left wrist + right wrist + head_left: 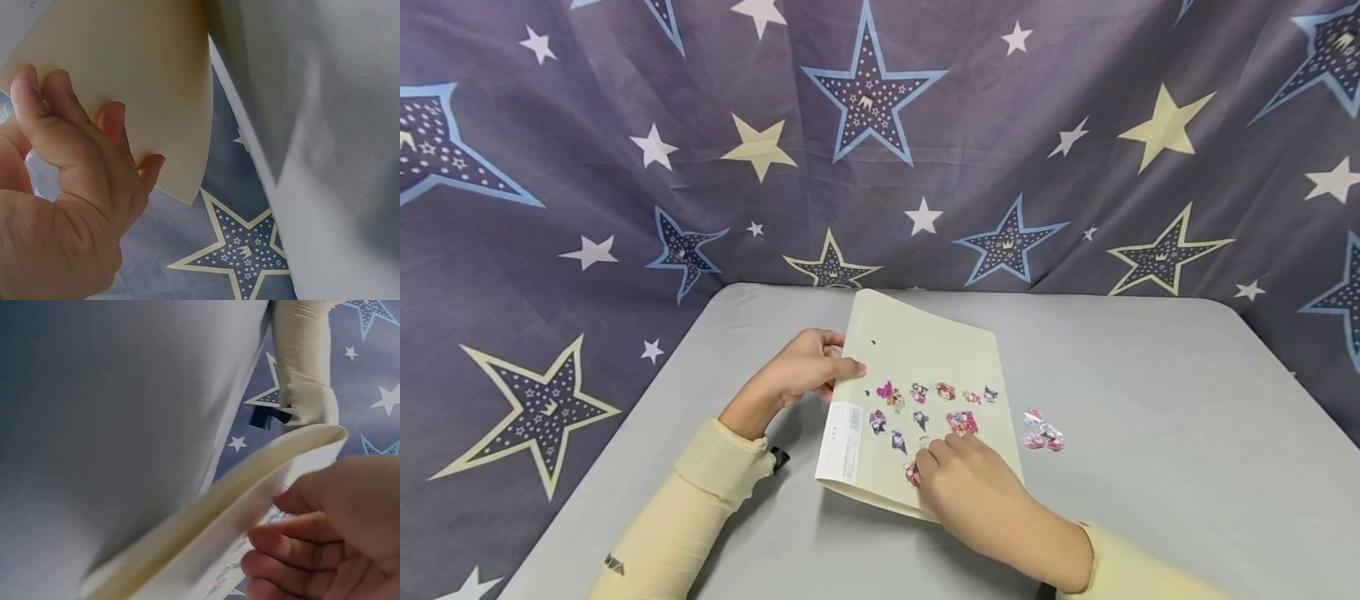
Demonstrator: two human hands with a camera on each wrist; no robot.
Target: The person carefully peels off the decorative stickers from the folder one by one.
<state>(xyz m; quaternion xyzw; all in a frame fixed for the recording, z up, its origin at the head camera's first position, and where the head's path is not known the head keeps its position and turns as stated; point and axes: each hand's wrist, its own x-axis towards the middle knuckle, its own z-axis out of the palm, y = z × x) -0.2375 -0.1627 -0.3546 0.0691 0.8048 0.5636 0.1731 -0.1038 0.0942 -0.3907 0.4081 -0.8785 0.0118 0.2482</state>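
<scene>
A cream folder [928, 350] with a white label strip stands tilted over the table, its cover dotted with several small cartoon stickers [961, 422]. My left hand [801, 367] grips its left edge, thumb on the cover and the other fingers behind; in the left wrist view those fingers [115, 125] lie against the cream sheet. Low on the cover, my right hand [973, 492] has its fingers curled, fingertips right at a pink-red sticker [912, 473]. In the right wrist view, thumb and forefinger are close to the cover; I cannot tell whether they pinch a sticker.
Right of the folder, several loose pink stickers [1042, 435] lie on the grey tabletop [1157, 433]. A star-patterned dark curtain [955, 175] hangs behind the table. By the left cuff is a small black piece [780, 459].
</scene>
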